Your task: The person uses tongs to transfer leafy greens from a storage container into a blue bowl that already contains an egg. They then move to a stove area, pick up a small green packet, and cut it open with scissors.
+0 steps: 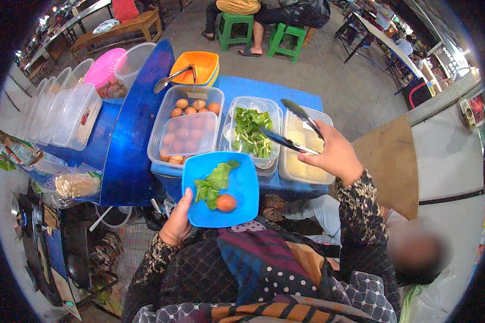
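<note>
In my left hand (177,219) I hold a blue square plate (244,177) by its left edge. On it lie chopped green leaves (216,182) and one brown egg (226,203). My right hand (337,153) grips a pair of tongs (299,141), their dark tips spread apart over the tub of cut greens (252,125); nothing shows between the tips. Beneath the tongs, to the right, stands a tub of pale yellow contents (302,168). Brown eggs (191,111) fill a clear tub on the left, partly covered by a translucent lid (188,133).
Orange bowls (202,63) with a second pair of tongs (175,77) stand behind the eggs. A blue divider (132,129) rises on the left, with clear containers (76,119) beyond it. A person with a blurred face (417,250) is close at lower right. Others sit on green stools (236,28).
</note>
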`<action>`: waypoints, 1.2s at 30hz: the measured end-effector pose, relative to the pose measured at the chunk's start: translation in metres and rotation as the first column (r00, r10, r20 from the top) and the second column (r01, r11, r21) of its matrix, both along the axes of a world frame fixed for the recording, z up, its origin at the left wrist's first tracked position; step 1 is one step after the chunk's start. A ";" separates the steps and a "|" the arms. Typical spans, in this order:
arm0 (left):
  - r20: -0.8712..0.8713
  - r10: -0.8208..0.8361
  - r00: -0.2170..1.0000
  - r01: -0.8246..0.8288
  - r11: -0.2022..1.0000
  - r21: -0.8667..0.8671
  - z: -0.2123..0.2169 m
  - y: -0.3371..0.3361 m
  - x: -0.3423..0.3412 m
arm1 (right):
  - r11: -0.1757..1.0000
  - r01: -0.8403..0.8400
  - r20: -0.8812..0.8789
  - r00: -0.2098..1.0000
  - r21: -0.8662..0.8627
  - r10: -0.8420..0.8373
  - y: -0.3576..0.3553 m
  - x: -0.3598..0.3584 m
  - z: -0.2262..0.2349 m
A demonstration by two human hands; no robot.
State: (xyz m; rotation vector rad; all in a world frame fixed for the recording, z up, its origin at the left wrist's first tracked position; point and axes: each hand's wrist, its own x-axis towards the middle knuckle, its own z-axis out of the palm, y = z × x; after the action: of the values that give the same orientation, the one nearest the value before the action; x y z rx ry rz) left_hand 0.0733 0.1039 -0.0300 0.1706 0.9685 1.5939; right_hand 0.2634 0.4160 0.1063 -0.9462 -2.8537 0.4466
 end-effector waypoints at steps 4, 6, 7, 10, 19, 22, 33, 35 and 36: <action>-0.034 0.150 0.988 -0.152 0.987 -0.045 0.000 -0.027 -0.007 | 0.982 -0.148 0.273 0.956 0.119 0.111 0.007 -0.036 0.005; -0.042 0.203 0.978 -0.206 0.977 -0.056 0.004 -0.038 -0.009 | 0.959 -0.222 0.322 0.934 0.174 0.158 0.011 -0.049 -0.007; -0.051 0.233 0.971 -0.236 0.969 -0.072 0.003 -0.044 -0.010 | 0.955 -0.242 0.364 0.917 0.172 0.167 0.011 -0.057 -0.013; -0.092 0.289 0.953 -0.297 0.951 -0.084 0.004 -0.054 -0.011 | 0.942 -0.278 0.371 0.908 0.186 0.195 0.010 -0.076 -0.031; -0.084 0.331 0.940 -0.338 0.937 -0.083 0.008 -0.068 0.000 | 0.949 -0.276 0.448 0.875 0.150 0.184 0.006 -0.110 -0.074; -0.087 0.330 0.940 -0.338 0.937 -0.092 0.007 -0.071 0.000 | 0.960 -0.253 0.440 0.881 0.122 0.176 0.009 -0.113 -0.076; -0.046 0.231 0.972 -0.235 0.968 -0.094 0.000 -0.053 0.005 | 0.953 -0.273 0.161 0.943 -0.133 0.292 -0.007 -0.069 0.038; -0.074 0.240 0.968 -0.246 0.966 -0.085 0.004 -0.040 0.010 | 0.896 -0.401 0.112 0.898 -0.193 0.426 -0.028 -0.069 0.049; -0.085 0.231 0.969 -0.238 0.968 -0.077 0.007 -0.033 0.009 | 0.867 -0.480 0.051 0.870 -0.130 0.489 -0.039 -0.064 0.048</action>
State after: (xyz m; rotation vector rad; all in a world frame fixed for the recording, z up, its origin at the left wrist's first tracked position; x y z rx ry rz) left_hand 0.0823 0.0708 -0.0233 0.0576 1.1482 1.7672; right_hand 0.1998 0.3773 0.1542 -0.2382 -3.1586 0.6298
